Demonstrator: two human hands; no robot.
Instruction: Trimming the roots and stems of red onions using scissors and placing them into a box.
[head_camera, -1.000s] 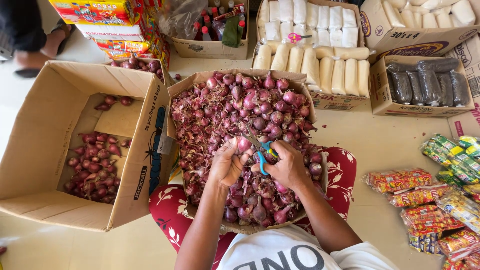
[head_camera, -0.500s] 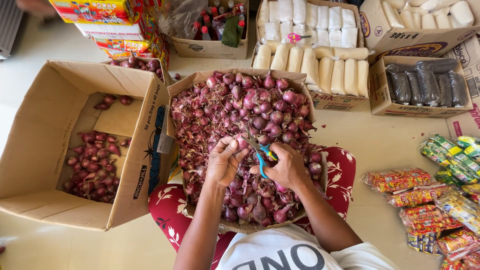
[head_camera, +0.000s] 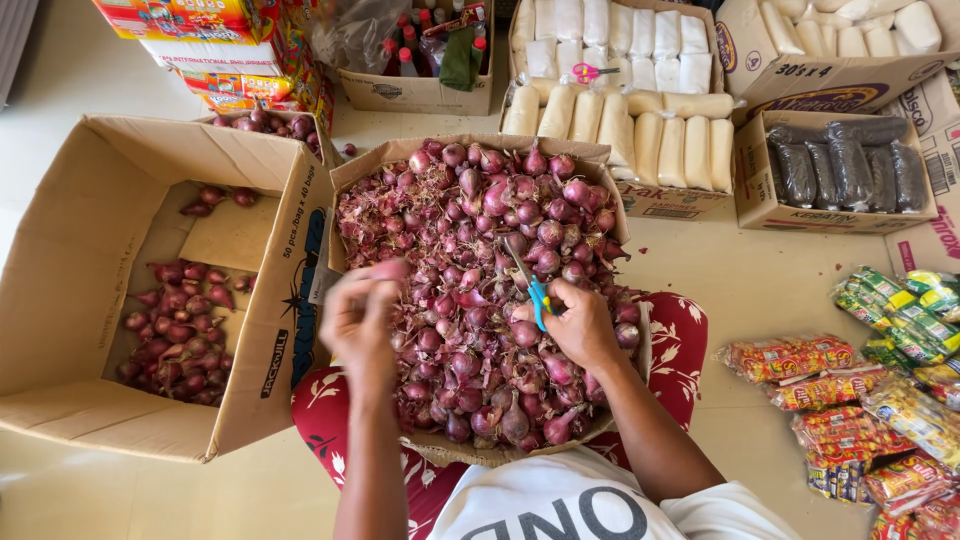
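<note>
Two hands: both at work above the middle box of red shallots.
Left hand (head_camera: 360, 320): raised and blurred, fingertips pinching one shallot (head_camera: 388, 269) over the box's left edge.
Right hand (head_camera: 580, 325): closed round blue-handled scissors (head_camera: 527, 278), blades pointing away over the heap.
Handling: shallots look small, light and firm, with loose papery skins likely to slip; best pinched round the bulb.
Middle box (head_camera: 345, 175): heaped full, resting on a red floral cushion (head_camera: 675, 345).
Left box (head_camera: 90, 200): open, holding fewer shallots.

A small shop's stockroom floor: open cartons of shallots (head_camera: 480, 290), bagged white goods (head_camera: 630, 80) and snack packets (head_camera: 870, 400).
</note>
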